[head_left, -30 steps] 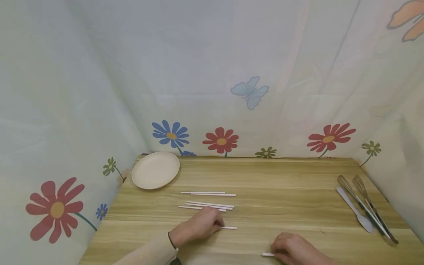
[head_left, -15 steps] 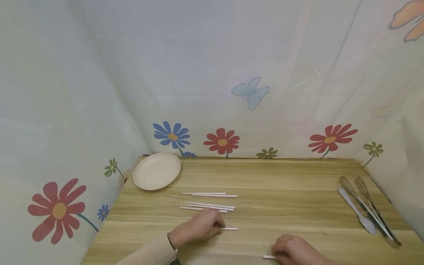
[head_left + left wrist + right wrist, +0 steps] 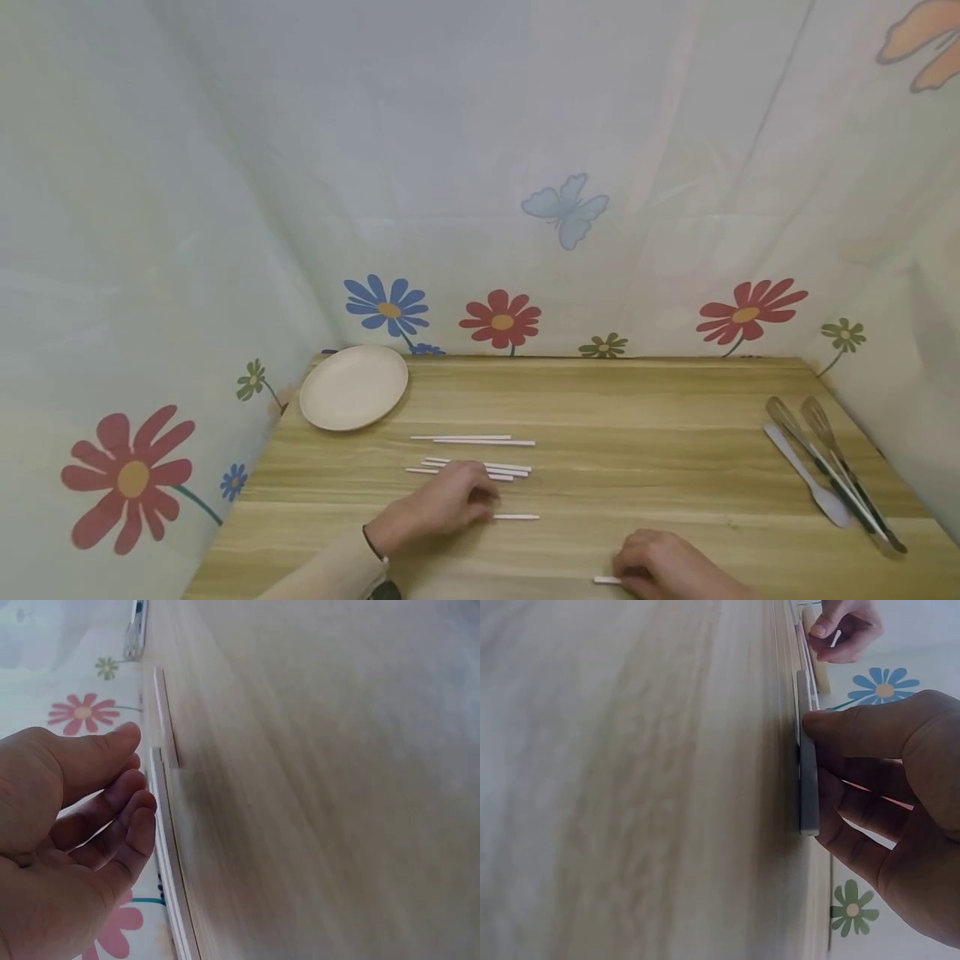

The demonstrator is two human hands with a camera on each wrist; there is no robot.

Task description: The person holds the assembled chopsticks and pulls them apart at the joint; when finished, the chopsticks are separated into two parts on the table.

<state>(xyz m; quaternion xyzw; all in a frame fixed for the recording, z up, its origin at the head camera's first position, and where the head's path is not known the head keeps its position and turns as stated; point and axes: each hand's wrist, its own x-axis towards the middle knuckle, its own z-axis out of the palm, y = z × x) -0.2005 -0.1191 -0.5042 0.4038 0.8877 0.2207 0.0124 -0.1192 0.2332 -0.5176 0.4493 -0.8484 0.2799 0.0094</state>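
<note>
My left hand [image 3: 450,500] hovers just left of a short white stick [image 3: 517,517] lying on the table. Its fingers are loosely curled with nothing between them, as the left wrist view shows. Part of a group of white chopsticks [image 3: 510,467] lies behind this hand, partly covered by it. Close to the near edge of the view, my right hand [image 3: 663,567] pinches a white, square-ended stick [image 3: 808,780] between thumb and fingers, low over the table. In the head view only this stick's left end shows.
Two more white chopsticks [image 3: 480,439] lie farther back. A round cream plate [image 3: 354,388] sits at the back left of the wooden table [image 3: 637,417]. At the right lie a pale spoon [image 3: 806,475] and metal-headed utensils [image 3: 832,471]. Flowered curtains [image 3: 450,167] border the table.
The left hand has let go of the short white stick and shifted slightly left, leaving it on the table. The right hand keeps its hold and has hardly moved.
</note>
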